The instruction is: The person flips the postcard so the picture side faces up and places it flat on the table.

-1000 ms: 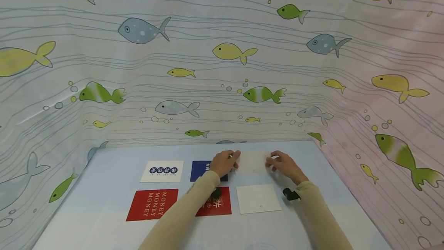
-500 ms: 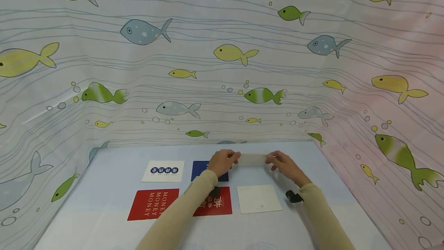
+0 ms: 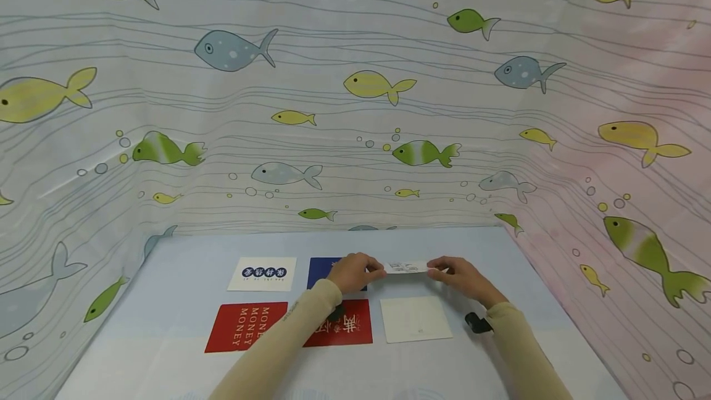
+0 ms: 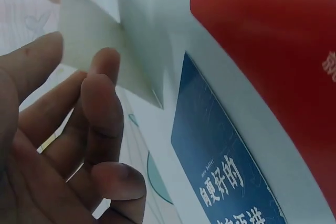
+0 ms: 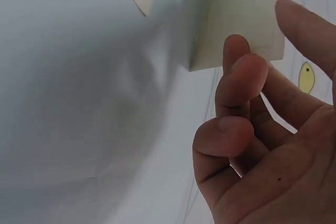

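Note:
Above the back right of the table, a white card (image 3: 406, 267) is held by its two short ends and tilted. Some dark line print shows on it in the head view. My left hand (image 3: 355, 273) pinches its left end between thumb and fingers. At the opposite end my right hand (image 3: 463, 278) pinches the card the same way. Both wrist views show a pale, mostly blank face of this card (image 4: 86, 30). A blue card (image 3: 318, 270) with white characters lies just left of my left hand, partly hidden by it.
Below the held card lies a blank white card (image 3: 416, 320). A red card with white characters (image 3: 358, 328) is partly under my left forearm. Farther left are a red MONEY card (image 3: 239, 323) and a white card with blue circles (image 3: 261, 284). A fish-patterned curtain (image 3: 333, 141) surrounds the table.
The white card was near flat between the hands, then tipped up on edge. It has now turned over to show its printed side, and both hands have come slightly nearer.

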`<state>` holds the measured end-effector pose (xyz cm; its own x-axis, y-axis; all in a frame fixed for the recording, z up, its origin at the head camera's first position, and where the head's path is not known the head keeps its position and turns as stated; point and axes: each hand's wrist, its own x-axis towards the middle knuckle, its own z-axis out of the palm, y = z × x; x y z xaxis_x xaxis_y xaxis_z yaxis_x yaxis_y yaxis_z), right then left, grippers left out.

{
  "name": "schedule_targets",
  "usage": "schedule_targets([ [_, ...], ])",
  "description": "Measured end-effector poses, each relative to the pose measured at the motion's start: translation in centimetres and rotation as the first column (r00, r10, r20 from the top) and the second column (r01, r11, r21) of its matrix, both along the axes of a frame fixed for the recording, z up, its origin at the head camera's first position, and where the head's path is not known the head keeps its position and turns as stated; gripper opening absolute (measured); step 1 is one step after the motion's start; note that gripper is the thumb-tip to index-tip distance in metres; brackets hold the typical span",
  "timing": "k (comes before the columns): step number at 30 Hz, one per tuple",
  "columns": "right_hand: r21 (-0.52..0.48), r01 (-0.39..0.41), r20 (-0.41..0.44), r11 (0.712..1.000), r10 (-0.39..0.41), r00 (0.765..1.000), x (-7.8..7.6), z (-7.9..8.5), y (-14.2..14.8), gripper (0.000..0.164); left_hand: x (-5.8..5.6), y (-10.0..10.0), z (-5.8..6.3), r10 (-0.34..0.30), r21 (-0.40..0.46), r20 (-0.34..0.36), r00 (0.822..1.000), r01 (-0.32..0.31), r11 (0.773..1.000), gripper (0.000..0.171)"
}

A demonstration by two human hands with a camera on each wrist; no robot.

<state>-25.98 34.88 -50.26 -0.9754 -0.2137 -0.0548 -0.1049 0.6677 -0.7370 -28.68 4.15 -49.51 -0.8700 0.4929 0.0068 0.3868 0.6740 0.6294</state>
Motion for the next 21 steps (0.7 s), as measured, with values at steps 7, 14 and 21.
schedule_targets([
  [7, 0.057, 0.02, 0.025, 0.998, -0.022, 0.999, 0.2, -0.6, -0.1, 0.033, 0.7, 0.4, -0.3, -0.049, -0.115, -0.045, 0.998, 0.043, 0.992, 0.024],
  [14, 0.12, 0.049, 0.05, 0.992, -0.055, 0.997, 0.4, -1.3, -0.5, 0.03, 1.3, 1.1, -1.0, -0.071, -0.21, -0.068, 0.995, 0.055, 0.976, 0.021],
  [21, 0.15, 0.087, 0.066, 0.985, -0.098, 0.993, 0.5, -1.9, -0.6, 0.031, 1.7, 1.2, -0.9, -0.076, -0.201, -0.083, 0.994, 0.058, 0.978, 0.02],
])
